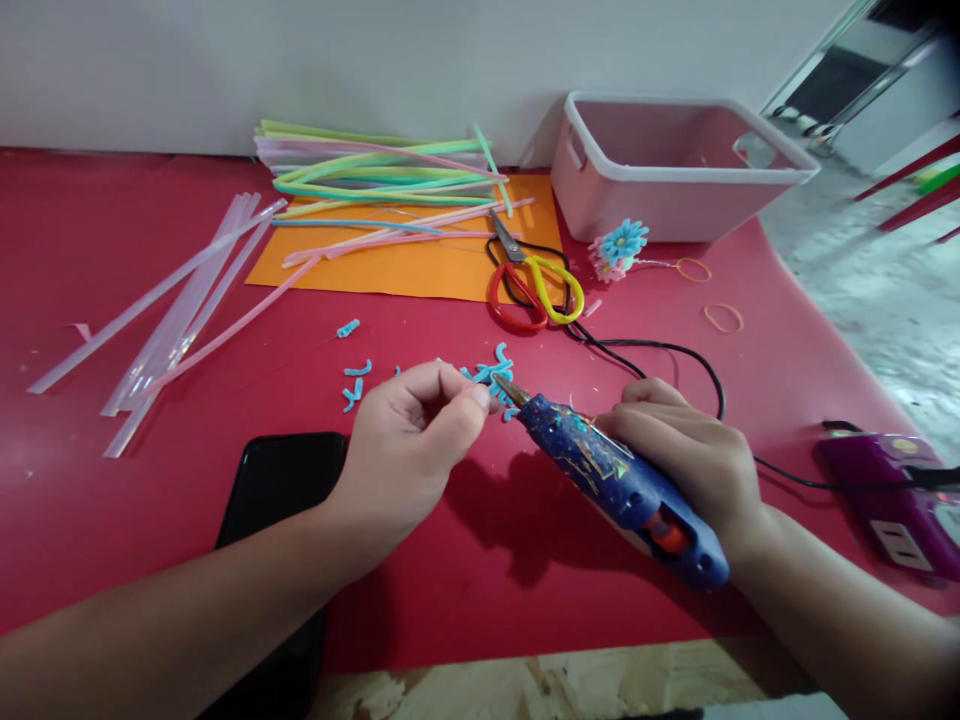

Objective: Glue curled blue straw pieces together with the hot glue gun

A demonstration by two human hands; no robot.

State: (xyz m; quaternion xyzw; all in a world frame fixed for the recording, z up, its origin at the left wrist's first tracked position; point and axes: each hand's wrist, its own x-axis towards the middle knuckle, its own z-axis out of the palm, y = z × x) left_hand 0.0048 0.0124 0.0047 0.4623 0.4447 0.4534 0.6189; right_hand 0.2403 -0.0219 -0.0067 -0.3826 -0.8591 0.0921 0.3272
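My right hand [686,450] grips a blue hot glue gun [600,465], whose nozzle points up and to the left. Between the thumb and index finger of my left hand [412,430] is a small light-blue pipe cleaner piece [491,378], and the nozzle tip meets it or sits just over it. Behind my fingertips lie more short blue pieces, partly hidden. Loose curled bits [352,395] rest left of my left hand, and a small blue bundle [348,328] lies farther back.
Colourful pipe cleaners [375,180] lie on orange paper [360,275] beside scissors [525,275]. Glue sticks [180,300] are at left, a phone [285,480] at lower left. A pink bin [675,200], pipe-cleaner flowers [621,245], black cord [697,360] and purple power box [892,490] are right.
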